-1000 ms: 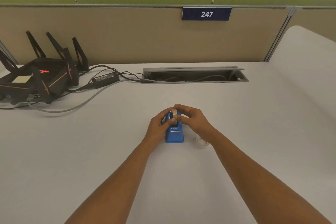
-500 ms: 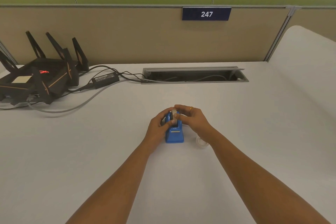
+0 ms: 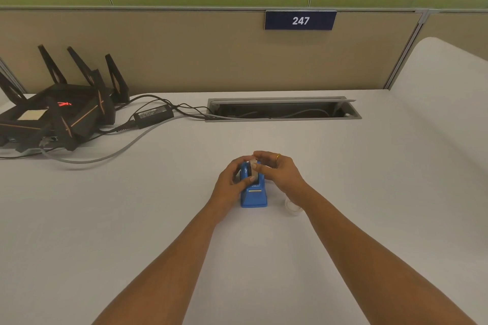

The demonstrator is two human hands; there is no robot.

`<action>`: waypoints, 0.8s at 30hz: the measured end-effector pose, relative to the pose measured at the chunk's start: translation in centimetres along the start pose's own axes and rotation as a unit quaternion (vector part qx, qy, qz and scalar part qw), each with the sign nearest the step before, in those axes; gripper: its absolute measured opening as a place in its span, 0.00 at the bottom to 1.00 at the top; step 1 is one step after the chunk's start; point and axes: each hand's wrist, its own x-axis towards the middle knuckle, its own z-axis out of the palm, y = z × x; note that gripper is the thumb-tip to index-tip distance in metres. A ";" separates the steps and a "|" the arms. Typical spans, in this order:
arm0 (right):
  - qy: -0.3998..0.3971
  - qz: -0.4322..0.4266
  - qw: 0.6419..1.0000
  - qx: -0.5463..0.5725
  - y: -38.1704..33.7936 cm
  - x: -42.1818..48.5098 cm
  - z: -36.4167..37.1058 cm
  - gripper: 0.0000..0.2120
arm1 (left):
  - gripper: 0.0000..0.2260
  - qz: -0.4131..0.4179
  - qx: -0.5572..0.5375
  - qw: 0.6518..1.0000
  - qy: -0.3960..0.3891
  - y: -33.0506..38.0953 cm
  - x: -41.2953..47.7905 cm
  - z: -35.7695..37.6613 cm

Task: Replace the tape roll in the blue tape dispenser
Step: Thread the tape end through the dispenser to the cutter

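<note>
The blue tape dispenser (image 3: pixel 253 196) stands upright on the white desk (image 3: pixel 132 219), its cutter end towards me. My left hand (image 3: pixel 231 182) grips the dispenser's left side, thumb across its front. My right hand (image 3: pixel 278 171) pinches a pale tape roll (image 3: pixel 254 166) that sits in the top of the dispenser, partly hidden by my fingers. A second, clear tape roll (image 3: pixel 292 208) lies flat on the desk just right of the dispenser, beside my right wrist.
A black router with antennas (image 3: pixel 60 111) and its power brick (image 3: pixel 153 114) sit at the back left, with cables trailing over the desk. An open grey cable tray (image 3: pixel 282 108) is set into the desk behind my hands. A beige partition (image 3: pixel 211 53) closes the back.
The tape roll sits a little lower in the dispenser than a second ago. Both hands have stayed on it with only small finger shifts.
</note>
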 end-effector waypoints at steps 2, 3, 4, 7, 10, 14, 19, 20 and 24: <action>-0.006 -0.002 1.000 -0.003 0.0 0.0 0.0 0.17 | 0.21 -0.009 -0.008 1.000 -0.007 0.0 0.0 0.0; -0.007 -0.002 1.000 -0.004 0.0 0.0 0.0 0.17 | 0.22 -0.016 -0.007 1.000 -0.011 0.0 0.1 -0.1; -0.007 -0.002 1.000 -0.005 0.0 -0.1 0.0 0.17 | 0.23 -0.021 -0.002 1.000 -0.013 0.0 0.2 0.0; -0.006 0.001 1.000 -0.003 0.1 -0.2 0.0 0.18 | 0.23 -0.020 0.012 1.000 -0.003 -0.1 0.2 0.1; -0.013 0.004 1.000 0.001 0.0 -0.3 -0.1 0.19 | 0.22 -0.014 0.024 1.000 0.002 -0.1 0.2 0.1; -0.016 0.007 1.000 0.001 0.1 -0.4 -0.1 0.20 | 0.23 -0.008 0.031 0.999 0.004 0.0 0.2 0.2; -0.023 0.015 1.000 0.011 0.1 -0.3 -0.1 0.22 | 0.23 -0.005 0.033 0.999 0.005 0.0 0.1 0.2; -0.026 0.018 0.999 0.015 0.1 -0.3 -0.1 0.22 | 0.23 -0.006 0.033 0.999 0.005 0.1 0.2 0.2; -0.008 0.030 0.998 0.049 0.2 -0.3 0.0 0.20 | 0.23 -0.011 0.031 0.999 0.001 0.1 0.2 0.1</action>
